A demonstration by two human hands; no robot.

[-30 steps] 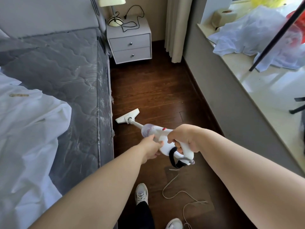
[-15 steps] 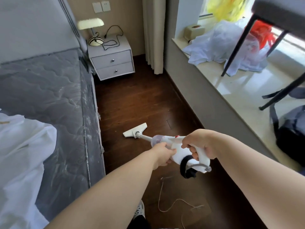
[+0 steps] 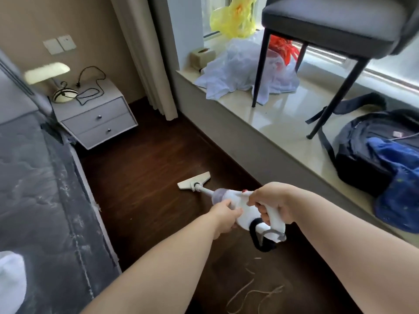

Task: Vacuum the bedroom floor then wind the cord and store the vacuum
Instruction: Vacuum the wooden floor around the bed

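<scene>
**Vacuuming step in hand: floor nozzle on the strip between bed and window ledge**

Far to the left of both hands lies the mattress [image 3: 38,177], its edge bordering the dark wooden floor [image 3: 145,168]; beyond it, ahead and left of the hands, stands the nightstand [image 3: 99,123] carrying a lamp [image 3: 48,73]. The left hand [image 3: 223,215] curls its fingers round the underside of the vacuum [image 3: 240,207] body. Ahead of this hand, the tube runs down to the floor nozzle [image 3: 194,183], which rests flat on the boards. The right hand [image 3: 275,203] is wrapped round the rear handle, fingers closed on the grip. Below the hands, near the person, the cord [image 3: 254,295] lies loose on the floor. To the right of the right hand runs the window ledge [image 3: 283,118], bearing a chair [image 3: 328,26] and a backpack [image 3: 371,155].

Judged from this arrangement, the first step, vacuuming, is under way; winding and storing are not yet begun. The next move calls for a pass of the nozzle along the uncovered boards, keeping it flat, while minding the slack cord underfoot.
</scene>
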